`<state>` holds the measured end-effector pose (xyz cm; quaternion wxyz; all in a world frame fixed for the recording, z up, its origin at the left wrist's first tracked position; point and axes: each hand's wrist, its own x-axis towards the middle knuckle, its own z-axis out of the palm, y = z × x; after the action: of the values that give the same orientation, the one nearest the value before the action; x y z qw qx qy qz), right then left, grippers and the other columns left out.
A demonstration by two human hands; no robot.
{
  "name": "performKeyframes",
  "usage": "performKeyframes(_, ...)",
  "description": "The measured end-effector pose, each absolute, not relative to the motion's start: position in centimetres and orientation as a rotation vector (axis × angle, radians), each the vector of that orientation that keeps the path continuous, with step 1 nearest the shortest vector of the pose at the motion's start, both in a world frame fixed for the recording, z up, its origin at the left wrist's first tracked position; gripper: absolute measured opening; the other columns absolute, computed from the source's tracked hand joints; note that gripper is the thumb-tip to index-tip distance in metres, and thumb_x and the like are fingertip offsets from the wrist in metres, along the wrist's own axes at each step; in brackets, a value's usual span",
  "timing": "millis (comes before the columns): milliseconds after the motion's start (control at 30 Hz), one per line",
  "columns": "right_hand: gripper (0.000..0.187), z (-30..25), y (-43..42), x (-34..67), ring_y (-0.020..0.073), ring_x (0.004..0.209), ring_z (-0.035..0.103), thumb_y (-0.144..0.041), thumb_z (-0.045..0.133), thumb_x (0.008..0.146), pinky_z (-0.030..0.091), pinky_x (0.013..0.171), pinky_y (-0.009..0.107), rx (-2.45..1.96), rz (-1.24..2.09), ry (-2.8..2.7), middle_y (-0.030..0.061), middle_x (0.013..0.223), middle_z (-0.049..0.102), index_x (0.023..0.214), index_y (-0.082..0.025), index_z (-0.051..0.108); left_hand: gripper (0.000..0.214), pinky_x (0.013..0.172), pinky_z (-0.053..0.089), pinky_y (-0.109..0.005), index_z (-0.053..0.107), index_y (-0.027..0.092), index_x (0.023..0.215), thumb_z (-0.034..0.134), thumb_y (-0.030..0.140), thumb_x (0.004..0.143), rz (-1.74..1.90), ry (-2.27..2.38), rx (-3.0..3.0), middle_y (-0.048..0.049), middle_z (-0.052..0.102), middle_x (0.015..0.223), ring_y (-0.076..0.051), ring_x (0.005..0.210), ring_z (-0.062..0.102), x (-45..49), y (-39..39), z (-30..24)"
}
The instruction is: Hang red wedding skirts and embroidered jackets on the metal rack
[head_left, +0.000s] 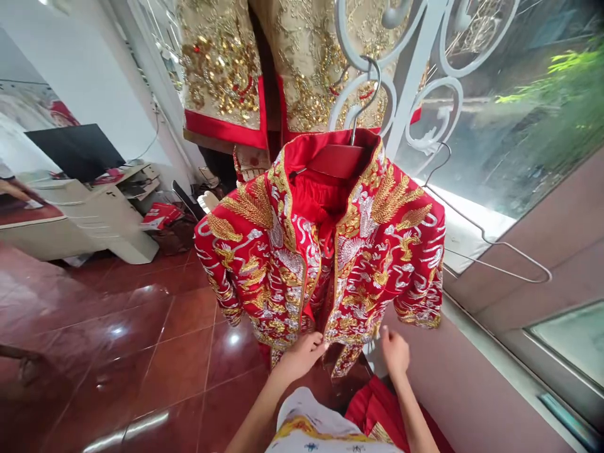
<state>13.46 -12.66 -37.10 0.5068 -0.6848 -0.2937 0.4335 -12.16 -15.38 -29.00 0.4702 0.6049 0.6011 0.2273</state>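
A red jacket [368,264] with dense gold and silver embroidery hangs from a hanger [372,94], its front parted and its collar standing up. Down at the lower front hem, my left hand [302,355] pinches the edge of the jacket between thumb and fingers. To the right, my right hand [396,353] is closed with the thumb uppermost, just below the jacket's hem and close to the sleeve. Whatever its fingers may hold is too small to make out. Red fabric [372,402] lies below, between my arms.
A gold sequinned garment [221,69] with red trim hangs behind, beside a white scrolled metal grille [415,69]. An unused wire hanger [500,245] hangs at the right by the window. A desk [94,217] with a dark monitor [75,151] stands left on the red tiled floor [160,340].
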Motion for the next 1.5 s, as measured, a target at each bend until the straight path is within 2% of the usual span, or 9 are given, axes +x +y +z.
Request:
performKeyframes(167, 0.033, -23.0, -10.9, 10.2, 0.021, 0.066, 0.055, -0.048, 0.057, 0.079, 0.047, 0.069, 0.039, -1.49, 0.032, -0.981, 0.0063, 0.077, 0.058, 0.101, -0.024, 0.058, 0.03, 0.064, 0.041, -0.028, 0.058, 0.019, 0.071, 0.051, 0.046, 0.082, 1.293, 1.769, 1.891, -0.0029, 0.059, 0.065, -0.017, 0.062, 0.055, -14.1, -16.1, -16.3)
performKeyframes(300, 0.072, -12.2, -7.7, 4.8, 0.0254, 0.099, 0.057, -0.051, 0.057, 0.08, 0.05, 0.084, 0.044, -1.104, -0.292, -1.272, 0.0142, 0.118, 0.052, 0.141, -0.023, 0.03, 0.038, 0.064, 0.039, -0.03, 0.056, 0.017, 0.079, 0.06, 0.054, 0.074, 1.519, 2.272, 2.09, -0.0071, 0.06, 0.075, -0.022, 0.072, 0.057, -12.2, -13.0, -11.5)
performKeyframes(433, 0.092, -6.9, -4.4, 3.7, 0.0445, 0.139, 0.006, -0.065, 0.051, 0.077, 0.024, 0.099, 0.071, -1.055, -0.338, -1.546, 0.0127, 0.151, 0.015, 0.148, -0.021, 0.015, 0.034, 0.058, 0.036, -0.029, 0.059, 0.015, 0.084, 0.049, 0.047, 0.083, 1.356, 2.348, 2.14, -0.0093, 0.062, 0.074, -0.022, 0.069, 0.058, -11.4, -10.8, -10.4)
performKeyframes(500, 0.092, -5.6, -3.1, 5.2, 0.0456, 0.139, 0.001, -0.066, 0.051, 0.076, 0.018, 0.099, 0.074, -0.997, -0.306, -1.687, 0.0109, 0.153, 0.015, 0.149, -0.022, 0.015, 0.027, 0.056, 0.034, -0.029, 0.06, 0.014, 0.078, 0.047, 0.037, 0.083, 1.388, 2.334, 2.192, -0.0085, 0.06, 0.068, -0.021, 0.063, 0.056, -12.1, -10.6, -9.5)
performKeyframes(733, 0.077, -3.1, -1.3, 11.2, 0.0351, 0.127, 0.042, -0.064, 0.043, 0.08, 0.028, 0.101, 0.065, -0.776, -0.178, -1.925, 0.0054, 0.14, 0.045, 0.145, -0.025, 0.03, 0.03, 0.058, 0.03, -0.027, 0.043, 0.017, 0.049, 0.047, 0.029, 0.076, 1.744, 2.162, 2.337, -0.0009, 0.038, 0.049, -0.013, 0.054, 0.042, -13.8, -10.6, -3.5)
performKeyframes(833, 0.073, -2.4, -0.5, 12.5, 0.0312, 0.127, 0.044, -0.063, 0.045, 0.08, 0.031, 0.103, 0.058, -0.698, -0.023, -1.934, 0.0043, 0.138, 0.049, 0.14, -0.022, 0.039, 0.04, 0.058, 0.029, -0.026, 0.042, 0.017, 0.049, 0.043, 0.037, 0.083, 1.641, 1.825, 2.548, 0.0011, 0.033, 0.048, -0.011, 0.052, 0.038, -14.1, -10.8, -1.4)
performKeyframes(967, 0.066, -1.7, 0.4, 13.4, 0.0276, 0.124, 0.048, -0.057, 0.049, 0.08, 0.034, 0.104, 0.054, -0.638, 0.098, -1.941, 0.0052, 0.132, 0.055, 0.132, -0.017, 0.049, 0.043, 0.066, 0.034, -0.026, 0.052, 0.016, 0.067, 0.034, 0.046, 0.091, 1.826, 1.698, 2.55, -0.0018, 0.048, 0.062, -0.013, 0.063, 0.046, -15.7, -9.2, 0.3)
performKeyframes(1167, 0.064, -1.6, -1.0, 12.6, 0.0275, 0.117, 0.053, -0.052, 0.051, 0.08, 0.036, 0.1, 0.052, -0.835, -0.119, -1.897, 0.0076, 0.125, 0.06, 0.133, -0.016, 0.049, 0.044, 0.061, 0.03, -0.026, 0.055, 0.015, 0.08, 0.027, 0.046, 0.096, 1.163, 1.835, 2.581, -0.0022, 0.05, 0.064, -0.014, 0.058, 0.044, -16.7, -5.1, 0.3)
performKeyframes(1500, 0.063, -0.6, -2.0, 14.3, 0.0291, 0.116, 0.055, -0.056, 0.057, 0.074, 0.037, 0.102, 0.05, -0.813, 0.022, -1.954, 0.0055, 0.126, 0.06, 0.128, -0.023, 0.055, 0.036, 0.055, 0.023, -0.025, 0.032, 0.019, 0.064, 0.034, 0.039, 0.094, 1.1, 1.408, 2.712, 0.0032, 0.033, 0.058, -0.009, 0.053, 0.032, -16.8, -3.2, 1.8)
